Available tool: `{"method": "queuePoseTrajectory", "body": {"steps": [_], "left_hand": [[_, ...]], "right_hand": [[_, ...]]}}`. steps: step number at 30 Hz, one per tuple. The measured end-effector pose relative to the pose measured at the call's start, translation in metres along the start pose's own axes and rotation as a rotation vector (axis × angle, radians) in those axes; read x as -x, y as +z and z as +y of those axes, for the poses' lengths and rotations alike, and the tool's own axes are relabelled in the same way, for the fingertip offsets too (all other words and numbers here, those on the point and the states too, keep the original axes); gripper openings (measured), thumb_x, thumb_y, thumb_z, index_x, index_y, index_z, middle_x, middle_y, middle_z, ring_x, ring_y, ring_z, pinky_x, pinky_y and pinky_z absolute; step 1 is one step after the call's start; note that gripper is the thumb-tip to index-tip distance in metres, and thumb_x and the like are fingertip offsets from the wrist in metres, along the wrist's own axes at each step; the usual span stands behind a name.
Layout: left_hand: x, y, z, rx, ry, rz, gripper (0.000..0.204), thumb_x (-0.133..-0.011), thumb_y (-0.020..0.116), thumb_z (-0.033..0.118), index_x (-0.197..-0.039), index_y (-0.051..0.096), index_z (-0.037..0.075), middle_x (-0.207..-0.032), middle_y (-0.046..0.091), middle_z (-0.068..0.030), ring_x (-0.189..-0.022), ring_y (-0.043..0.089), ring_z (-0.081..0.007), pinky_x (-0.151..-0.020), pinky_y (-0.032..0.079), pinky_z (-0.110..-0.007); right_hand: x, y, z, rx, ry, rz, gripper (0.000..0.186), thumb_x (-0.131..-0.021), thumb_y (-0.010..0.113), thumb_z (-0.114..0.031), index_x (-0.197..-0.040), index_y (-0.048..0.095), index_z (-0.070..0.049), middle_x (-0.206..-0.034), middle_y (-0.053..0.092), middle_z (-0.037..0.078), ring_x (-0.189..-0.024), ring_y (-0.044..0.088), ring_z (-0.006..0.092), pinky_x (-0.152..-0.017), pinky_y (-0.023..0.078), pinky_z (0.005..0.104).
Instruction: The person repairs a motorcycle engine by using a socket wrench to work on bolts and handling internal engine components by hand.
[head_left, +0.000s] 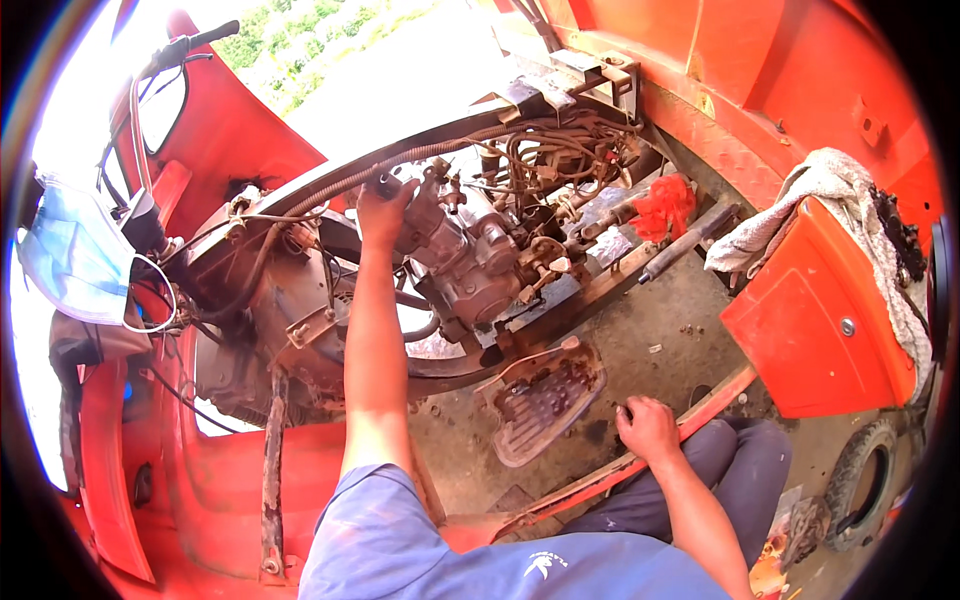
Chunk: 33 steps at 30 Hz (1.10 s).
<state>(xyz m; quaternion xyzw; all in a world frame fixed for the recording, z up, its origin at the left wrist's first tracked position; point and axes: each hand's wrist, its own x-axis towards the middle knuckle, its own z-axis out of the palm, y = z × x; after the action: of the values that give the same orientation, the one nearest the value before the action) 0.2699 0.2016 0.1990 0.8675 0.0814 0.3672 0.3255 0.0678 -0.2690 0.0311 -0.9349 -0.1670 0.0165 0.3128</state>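
My left hand (382, 212) reaches up to the top of a dusty engine (480, 265). Its fingers are closed around a dark round part (383, 184) at the engine's upper left end; the exact kind of part does not show. Below and to the right, my right hand (648, 428) lies at a red frame rail (695, 414), above my knee. Its fingers are curled in, and whatever may be inside them is hidden. A dirty ribbed foot plate (550, 405) sits between the engine and this hand.
Brown hoses and wires (560, 150) run over the engine beside a red bundle (665, 208). At right stand an orange-red box (825, 315) with a grey cloth (840, 180) and a tyre (862, 482). A blue face mask (78, 255) hangs near the handlebar (195, 42) at left.
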Motion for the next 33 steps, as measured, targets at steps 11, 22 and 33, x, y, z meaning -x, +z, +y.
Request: {"method": "queuePoseTrajectory", "body": {"steps": [11,22,33], "left_hand": [[0.0,-0.002,0.017,-0.135,-0.069,0.068,0.043,-0.077,0.086,0.034,-0.097,0.071,0.0,-0.089,0.074,-0.0107,-0.081,0.07,-0.0223,-0.077,0.053,-0.037],[-0.021,-0.018,0.029,0.033,-0.501,-0.356,0.044,-0.092,0.069,0.035,-0.111,0.069,-0.004,-0.099,0.072,-0.012,-0.087,0.067,-0.0217,-0.078,0.052,-0.034],[-0.018,0.011,-0.025,-0.111,-0.407,-0.062,0.04,-0.083,0.075,0.027,-0.112,0.07,-0.001,-0.107,0.074,-0.0172,-0.101,0.07,-0.0293,-0.094,0.049,-0.04]], "right_hand": [[0.001,0.001,0.005,-0.012,-0.004,-0.014,0.022,-0.087,0.066,-0.022,-0.08,0.063,-0.001,-0.084,0.067,0.019,-0.083,0.066,0.0403,-0.077,0.053,0.051],[0.003,-0.001,0.007,-0.037,0.019,-0.028,0.022,-0.088,0.065,-0.023,-0.082,0.064,-0.002,-0.085,0.067,0.02,-0.085,0.066,0.0401,-0.078,0.053,0.0511],[0.003,0.001,0.009,-0.046,-0.001,-0.018,0.022,-0.087,0.065,-0.023,-0.082,0.065,-0.002,-0.087,0.068,0.019,-0.086,0.066,0.0398,-0.079,0.053,0.0505]]}}
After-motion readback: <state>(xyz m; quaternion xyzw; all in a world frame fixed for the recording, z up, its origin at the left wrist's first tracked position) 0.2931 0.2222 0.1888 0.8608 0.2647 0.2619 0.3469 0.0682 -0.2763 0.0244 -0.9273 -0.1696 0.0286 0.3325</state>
